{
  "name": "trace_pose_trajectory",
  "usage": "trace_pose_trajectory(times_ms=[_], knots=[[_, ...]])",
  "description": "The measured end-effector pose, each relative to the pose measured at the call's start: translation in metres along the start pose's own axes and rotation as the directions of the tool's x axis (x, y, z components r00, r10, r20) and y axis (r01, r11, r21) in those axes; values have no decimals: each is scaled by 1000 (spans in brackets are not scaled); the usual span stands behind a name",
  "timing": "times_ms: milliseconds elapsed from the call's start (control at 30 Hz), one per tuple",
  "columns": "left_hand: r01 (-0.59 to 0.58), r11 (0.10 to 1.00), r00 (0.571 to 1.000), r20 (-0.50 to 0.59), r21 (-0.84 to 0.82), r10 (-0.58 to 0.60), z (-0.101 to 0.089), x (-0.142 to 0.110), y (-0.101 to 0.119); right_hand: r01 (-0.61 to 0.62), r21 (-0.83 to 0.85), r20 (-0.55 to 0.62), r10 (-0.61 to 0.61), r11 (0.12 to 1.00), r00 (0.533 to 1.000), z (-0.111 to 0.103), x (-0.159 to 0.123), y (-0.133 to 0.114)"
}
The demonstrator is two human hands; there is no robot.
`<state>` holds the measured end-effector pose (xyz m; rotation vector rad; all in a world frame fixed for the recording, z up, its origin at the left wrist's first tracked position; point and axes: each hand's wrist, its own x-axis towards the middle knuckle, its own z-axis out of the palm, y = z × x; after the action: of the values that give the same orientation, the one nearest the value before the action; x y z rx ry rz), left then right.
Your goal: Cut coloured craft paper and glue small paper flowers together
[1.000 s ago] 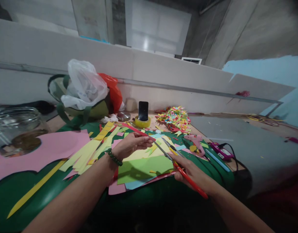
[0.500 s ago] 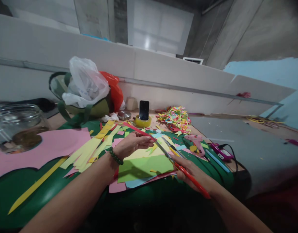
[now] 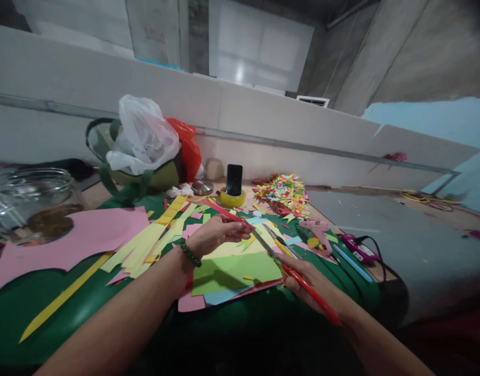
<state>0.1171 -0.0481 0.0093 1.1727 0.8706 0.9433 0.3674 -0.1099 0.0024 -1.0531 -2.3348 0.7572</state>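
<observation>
Between the fingers of my left hand (image 3: 218,235), which wears a green bead bracelet (image 3: 190,253), is a narrow red paper strip (image 3: 224,211). My right hand (image 3: 308,279) is closed round red-handled scissors (image 3: 312,290). Their blades (image 3: 261,241) point up and left and meet the strip's near end at my left fingertips; whether they are cutting it I cannot tell. Below both hands lies a stack of coloured paper with a green sheet (image 3: 236,274) on top. A utility knife (image 3: 285,245) rests on the paper just beyond my right hand.
Yellow paper strips (image 3: 146,248) and a pink sheet (image 3: 103,230) lie left, near a glass jar (image 3: 32,203). A phone (image 3: 234,180) stands in a tape roll (image 3: 232,197). Rightward are a paper-scrap heap (image 3: 285,193), a pink glue gun (image 3: 318,235) and a purple power strip (image 3: 359,248).
The view has shifted slightly, moving the scene a little to the right. My hands, the red strip and the scissors keep nearly the same positions relative to each other.
</observation>
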Motion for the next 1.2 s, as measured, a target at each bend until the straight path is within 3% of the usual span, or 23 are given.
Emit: trace_pose_trajectory(times_ms=[433,733,900,1033,1133,1200], knots=[[-24,999,999,47,25,23,-3,0,-2,-13,74,43,9,997,999,-1,0,-2],[-28,999,998,55,17,27,-6,2,-4,-44,0,-13,44,999,999,3,0,3],[-20,999,999,32,37,19,-6,1,-1,-142,-112,-100,131,983,986,-4,0,12],[6,1000,1000,-23,23,-6,-6,1,3,-358,-360,-268,271,862,924,-29,-1,33],[-12,999,999,-36,35,13,-7,0,5,-495,-497,-274,413,713,869,-43,-4,51],[-34,998,999,-34,53,36,-8,-1,6,-530,-521,-246,477,669,844,-45,-6,61]])
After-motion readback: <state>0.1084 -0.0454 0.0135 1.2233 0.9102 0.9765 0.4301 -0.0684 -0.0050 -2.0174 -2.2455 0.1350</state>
